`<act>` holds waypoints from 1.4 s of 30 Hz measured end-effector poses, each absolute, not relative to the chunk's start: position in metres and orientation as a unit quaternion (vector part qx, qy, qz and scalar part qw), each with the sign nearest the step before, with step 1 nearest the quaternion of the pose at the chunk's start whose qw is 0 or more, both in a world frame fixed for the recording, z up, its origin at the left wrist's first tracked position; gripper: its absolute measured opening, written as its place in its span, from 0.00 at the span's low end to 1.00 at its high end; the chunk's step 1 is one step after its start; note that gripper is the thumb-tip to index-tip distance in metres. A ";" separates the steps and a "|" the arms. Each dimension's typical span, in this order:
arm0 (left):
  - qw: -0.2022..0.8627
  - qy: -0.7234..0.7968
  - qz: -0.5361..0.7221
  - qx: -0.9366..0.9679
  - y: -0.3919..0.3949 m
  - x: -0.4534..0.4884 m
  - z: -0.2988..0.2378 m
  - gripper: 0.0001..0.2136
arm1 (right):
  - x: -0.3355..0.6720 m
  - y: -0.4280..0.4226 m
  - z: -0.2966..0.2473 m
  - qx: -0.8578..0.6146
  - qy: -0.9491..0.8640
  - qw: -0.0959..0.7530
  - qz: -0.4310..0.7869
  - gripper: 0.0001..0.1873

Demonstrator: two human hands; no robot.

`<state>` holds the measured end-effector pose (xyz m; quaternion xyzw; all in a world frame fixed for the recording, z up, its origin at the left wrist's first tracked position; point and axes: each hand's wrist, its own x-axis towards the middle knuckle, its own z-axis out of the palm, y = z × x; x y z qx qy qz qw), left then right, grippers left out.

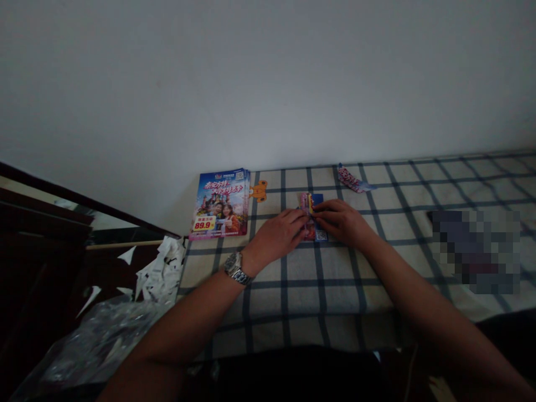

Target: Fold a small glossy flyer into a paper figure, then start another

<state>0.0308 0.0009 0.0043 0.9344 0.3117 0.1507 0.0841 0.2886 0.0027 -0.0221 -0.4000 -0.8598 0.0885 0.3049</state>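
A small folded piece of colourful paper [311, 207] lies on the checked cloth [335, 279] in front of me. My left hand [280, 234], with a metal watch at the wrist, presses on its left side with the fingers bent. From the right, my right hand [341, 221] rests its fingers on the same paper, pinching its upper edge. Both hands cover most of the paper.
A stack of glossy flyers [220, 204] lies at the cloth's far left corner, with a small orange bear-shaped cutout [258, 191] beside it. A folded strip of paper [350, 180] lies near the wall. Torn white paper scraps [161, 271] and a clear plastic bag [100, 340] sit at the left.
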 end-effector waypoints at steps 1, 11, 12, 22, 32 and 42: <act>0.085 0.310 0.153 0.934 0.001 0.031 0.004 0.17 | 0.289 0.003 -0.022 -0.400 -0.859 0.306 0.087 0.11; 0.084 0.308 0.161 0.934 0.002 0.032 0.002 0.17 | 0.288 0.001 -0.021 -0.399 -0.862 0.300 0.085 0.10; 0.082 0.309 0.159 0.934 0.001 0.032 0.003 0.18 | 0.287 0.001 -0.021 -0.398 -0.862 0.302 0.087 0.10; 0.077 0.300 0.145 0.940 -0.003 0.032 0.006 0.18 | 0.285 0.002 -0.021 -0.435 -0.841 0.300 0.115 0.06; 0.072 0.297 0.135 0.942 -0.009 0.036 0.004 0.18 | 0.284 0.000 -0.021 -0.453 -0.840 0.286 0.084 0.04; 0.079 0.291 0.142 0.943 -0.010 0.036 0.006 0.18 | 0.283 0.000 -0.021 -0.463 -0.837 0.283 0.073 0.03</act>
